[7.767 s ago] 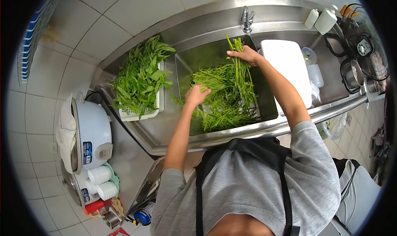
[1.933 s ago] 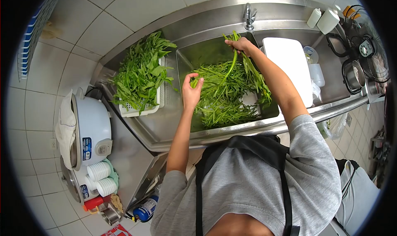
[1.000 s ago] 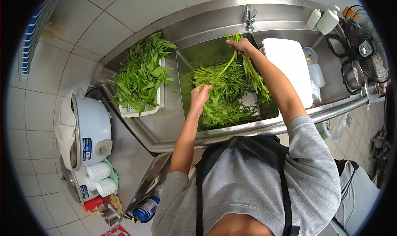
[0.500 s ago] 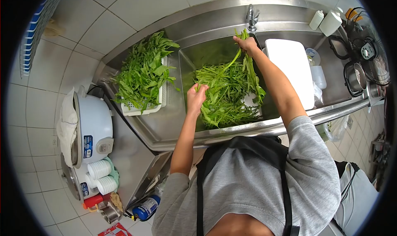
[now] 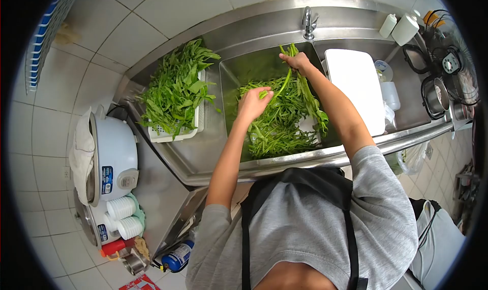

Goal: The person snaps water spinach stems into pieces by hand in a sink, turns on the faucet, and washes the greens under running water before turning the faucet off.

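Several leafy green stems (image 5: 312, 99) hang over the sink basin (image 5: 249, 66), the right hand (image 5: 297, 61) wrapped around their upper ends; the left hand (image 5: 253, 105) pinches one stem (image 5: 287, 83) between the hands. Below lies a pile of loose greens (image 5: 279, 140). The right forearm (image 5: 337, 98) partly covers a white rectangular panel (image 5: 358, 87). Leftward, heaped greens (image 5: 175, 84) fill a white perforated basket (image 5: 201, 109); the chrome faucet (image 5: 308, 23) stands beyond the basin.

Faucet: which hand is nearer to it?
Right. The right hand, gripping stems, is below the faucet in the view, slightly left; the left hand is lower and farther left, over the greens in the sink.
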`<state>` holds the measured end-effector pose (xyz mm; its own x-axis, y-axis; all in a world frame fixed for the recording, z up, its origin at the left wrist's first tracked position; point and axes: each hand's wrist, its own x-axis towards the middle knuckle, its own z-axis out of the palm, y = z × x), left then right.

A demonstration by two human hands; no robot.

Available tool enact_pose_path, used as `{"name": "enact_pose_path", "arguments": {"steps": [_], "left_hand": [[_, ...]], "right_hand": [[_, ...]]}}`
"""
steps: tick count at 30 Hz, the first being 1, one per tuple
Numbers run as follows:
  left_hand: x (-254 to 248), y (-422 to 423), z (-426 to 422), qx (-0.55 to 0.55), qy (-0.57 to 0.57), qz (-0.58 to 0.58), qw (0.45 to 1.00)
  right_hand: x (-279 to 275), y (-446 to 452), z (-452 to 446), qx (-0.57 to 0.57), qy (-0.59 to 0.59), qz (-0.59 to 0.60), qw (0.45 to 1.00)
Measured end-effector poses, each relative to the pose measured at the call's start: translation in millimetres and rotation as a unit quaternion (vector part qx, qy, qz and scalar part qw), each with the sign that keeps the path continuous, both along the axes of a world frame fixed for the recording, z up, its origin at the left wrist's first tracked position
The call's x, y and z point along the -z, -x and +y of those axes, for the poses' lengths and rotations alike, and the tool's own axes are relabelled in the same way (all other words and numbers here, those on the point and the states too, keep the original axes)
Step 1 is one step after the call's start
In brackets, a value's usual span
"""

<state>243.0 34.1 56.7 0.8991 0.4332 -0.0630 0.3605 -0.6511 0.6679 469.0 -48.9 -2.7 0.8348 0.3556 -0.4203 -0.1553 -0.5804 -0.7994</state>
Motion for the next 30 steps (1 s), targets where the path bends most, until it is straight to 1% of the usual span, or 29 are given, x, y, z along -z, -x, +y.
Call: {"name": "enact_pose_path", "arguments": {"steps": [2,5,8,11,12,13,15,16,19,25,28,30], "left_hand": [[-3,-13,-1,0.057,-0.031,0.042,0.997],[2,-22,3,0.084,-0.032,0.059,0.994],[-2,-24,7,0.120,0.054,0.071,0.989],[9,-31,22,0.124,0.150,0.033,0.980],[3,-30,19,0.082,0.213,0.032,0.973],[6,-30,26,0.078,0.269,0.038,0.959],[11,-27,43,0.069,0.380,0.053,0.921],[12,-24,42,0.055,0.408,0.031,0.911],[12,-19,47,0.039,0.404,0.017,0.914],[13,-15,48,0.015,0.427,0.024,0.904],[20,-11,51,0.011,0.421,0.016,0.907],[26,-6,54,-0.001,0.413,0.006,0.911]], "right_hand": [[-7,9,3,0.007,0.003,-0.007,1.000],[-10,8,7,0.021,0.014,-0.007,1.000],[-14,6,5,0.019,0.016,-0.003,1.000],[-18,7,8,0.014,-0.012,0.029,0.999],[-24,10,8,0.014,-0.033,0.047,0.998],[-30,13,7,0.013,-0.053,0.065,0.996],[-42,18,3,-0.025,-0.103,0.102,0.989],[-48,19,1,-0.044,-0.128,0.120,0.984],[-62,24,-2,-0.095,-0.178,0.125,0.971],[-67,25,5,-0.117,-0.219,0.126,0.960],[-62,20,8,-0.122,-0.209,0.123,0.963],[-64,18,1,-0.088,-0.181,0.127,0.971]]}}
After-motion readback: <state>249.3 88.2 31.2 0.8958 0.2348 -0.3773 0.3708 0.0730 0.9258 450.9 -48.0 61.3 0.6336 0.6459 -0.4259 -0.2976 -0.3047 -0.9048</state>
